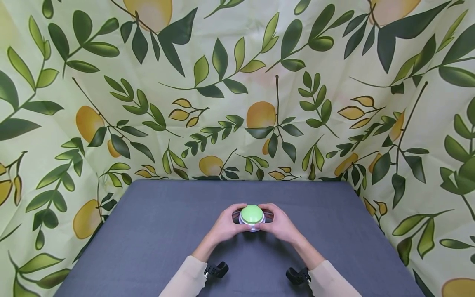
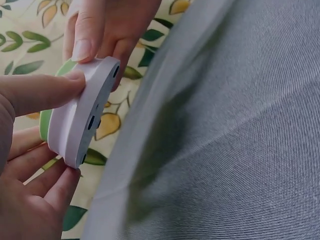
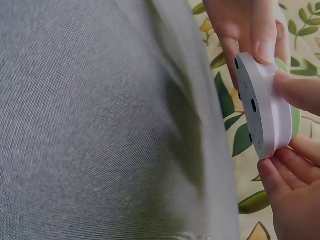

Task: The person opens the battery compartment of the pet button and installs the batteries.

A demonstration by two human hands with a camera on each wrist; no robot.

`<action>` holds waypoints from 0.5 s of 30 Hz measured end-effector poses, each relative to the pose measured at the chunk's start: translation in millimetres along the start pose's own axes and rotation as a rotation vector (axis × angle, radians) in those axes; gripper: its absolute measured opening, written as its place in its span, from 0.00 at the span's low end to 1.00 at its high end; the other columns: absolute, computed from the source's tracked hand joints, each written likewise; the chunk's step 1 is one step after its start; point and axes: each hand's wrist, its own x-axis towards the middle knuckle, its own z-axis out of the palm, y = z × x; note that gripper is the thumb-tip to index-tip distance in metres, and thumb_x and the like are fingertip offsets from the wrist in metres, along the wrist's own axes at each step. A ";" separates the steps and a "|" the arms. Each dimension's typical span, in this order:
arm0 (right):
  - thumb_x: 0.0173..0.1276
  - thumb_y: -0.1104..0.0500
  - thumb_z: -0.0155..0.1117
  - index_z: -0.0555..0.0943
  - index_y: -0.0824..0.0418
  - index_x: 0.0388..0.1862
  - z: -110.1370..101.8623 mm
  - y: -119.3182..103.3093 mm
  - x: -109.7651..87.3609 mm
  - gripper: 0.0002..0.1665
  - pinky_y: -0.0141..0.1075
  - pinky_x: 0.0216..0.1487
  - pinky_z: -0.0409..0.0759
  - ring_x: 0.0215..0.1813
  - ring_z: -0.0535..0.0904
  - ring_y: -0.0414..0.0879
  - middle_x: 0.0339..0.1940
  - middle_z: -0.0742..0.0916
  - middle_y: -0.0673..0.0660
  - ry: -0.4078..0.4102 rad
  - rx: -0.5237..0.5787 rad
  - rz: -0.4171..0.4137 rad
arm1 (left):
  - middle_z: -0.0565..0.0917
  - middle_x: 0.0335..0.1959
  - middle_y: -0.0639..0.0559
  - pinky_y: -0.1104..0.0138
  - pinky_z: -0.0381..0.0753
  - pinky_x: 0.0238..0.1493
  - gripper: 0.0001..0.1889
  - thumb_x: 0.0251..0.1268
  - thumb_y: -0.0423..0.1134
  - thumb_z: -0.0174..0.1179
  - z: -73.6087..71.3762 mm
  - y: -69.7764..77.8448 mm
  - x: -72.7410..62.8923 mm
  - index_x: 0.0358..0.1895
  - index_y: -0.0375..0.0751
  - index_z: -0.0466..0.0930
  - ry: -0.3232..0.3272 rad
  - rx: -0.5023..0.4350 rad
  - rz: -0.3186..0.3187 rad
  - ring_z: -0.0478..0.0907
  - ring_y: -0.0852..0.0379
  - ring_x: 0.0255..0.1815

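A round push button (image 1: 252, 214) with a green dome and a white base is held between both hands near the middle of the table. My left hand (image 1: 227, 224) grips its left side, thumb at the front of the base and fingers around the back. From the right, my right hand (image 1: 279, 224) grips it in the same way, the two thumbs close together. In the left wrist view the base's underside (image 2: 95, 117) shows small dark spots, and the button is raised off the cloth. The right wrist view also shows the white base (image 3: 270, 112), with the green dome partly hidden.
A dark grey cloth covers the table (image 1: 178, 206). Behind and beside it hangs a pale curtain (image 1: 230, 107) printed with leaves and oranges. Black straps with small devices (image 1: 217, 270) are on both wrists, near the light sleeves.
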 end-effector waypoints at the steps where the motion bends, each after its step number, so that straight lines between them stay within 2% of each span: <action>1: 0.53 0.58 0.83 0.79 0.66 0.62 1.1 2.5 1.3 0.38 0.51 0.62 0.77 0.59 0.80 0.54 0.57 0.83 0.60 0.004 -0.003 0.000 | 0.78 0.63 0.41 0.51 0.72 0.67 0.35 0.53 0.38 0.78 0.4 -1.3 0.8 0.66 0.34 0.75 -0.002 0.003 0.001 0.76 0.44 0.65; 9: 0.50 0.61 0.84 0.79 0.69 0.59 9.8 15.0 5.5 0.37 0.50 0.60 0.79 0.57 0.82 0.57 0.54 0.83 0.62 0.028 -0.029 0.012 | 0.78 0.63 0.39 0.52 0.74 0.65 0.36 0.52 0.36 0.78 6.9 -19.3 6.1 0.66 0.33 0.74 -0.021 0.039 -0.011 0.76 0.41 0.64; 15: 0.50 0.62 0.84 0.79 0.71 0.58 14.6 23.7 3.6 0.37 0.47 0.57 0.80 0.56 0.83 0.58 0.54 0.83 0.63 0.019 -0.007 0.041 | 0.77 0.64 0.36 0.50 0.72 0.66 0.35 0.51 0.33 0.78 11.0 -24.0 5.4 0.65 0.32 0.75 -0.048 0.037 -0.048 0.76 0.38 0.65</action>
